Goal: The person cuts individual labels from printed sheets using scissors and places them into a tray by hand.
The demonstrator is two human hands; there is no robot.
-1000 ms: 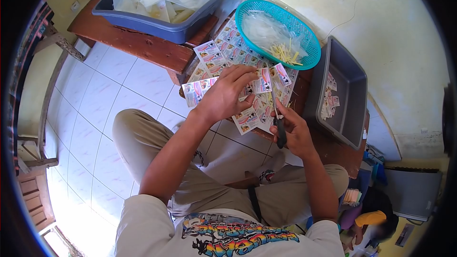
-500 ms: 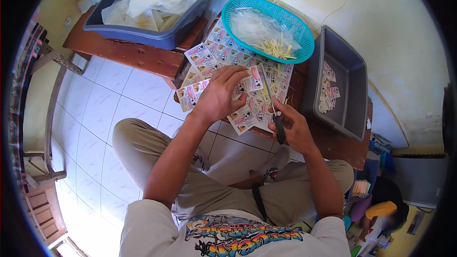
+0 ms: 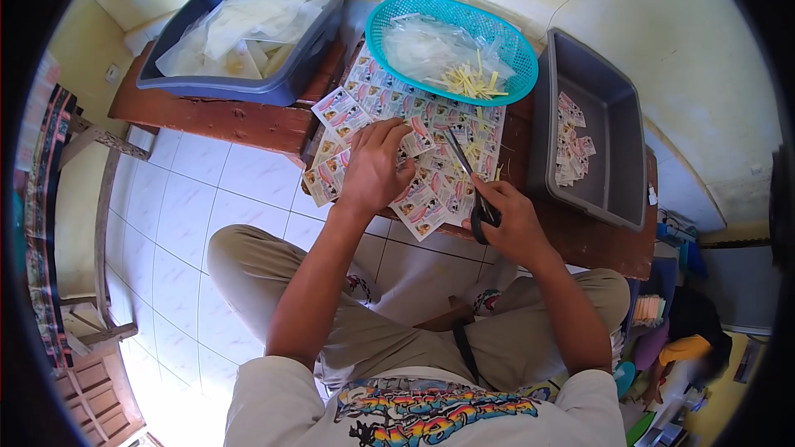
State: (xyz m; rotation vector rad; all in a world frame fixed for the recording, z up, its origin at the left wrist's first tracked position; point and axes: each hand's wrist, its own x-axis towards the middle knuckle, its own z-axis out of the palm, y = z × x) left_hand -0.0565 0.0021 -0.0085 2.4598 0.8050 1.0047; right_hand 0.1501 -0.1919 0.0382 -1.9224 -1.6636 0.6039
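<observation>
My left hand (image 3: 374,167) rests over a strip of printed paper labels (image 3: 418,139), fingers bent and holding it down near its right end. The other end of this paper shows to the left of the wrist. In my right hand (image 3: 515,228) is a pair of scissors (image 3: 458,151) with dark handles. Its blades point up and to the left, just right of the strip. Loose label pieces (image 3: 421,209) lie beneath my left hand, on top of larger printed label sheets (image 3: 397,87).
A turquoise basket (image 3: 383,56) holds clear plastic bags and thin yellow strips. To its right, a grey bin (image 3: 609,145) contains cut labels. A blue basin (image 3: 286,87) of translucent sheets stands left on the wooden bench (image 3: 224,122). Another person (image 3: 683,348) is at lower right.
The scissors have tilted further left and their blades have moved off the edge of the label strip. My left hand still holds the strip. The whole view has shifted slightly.
</observation>
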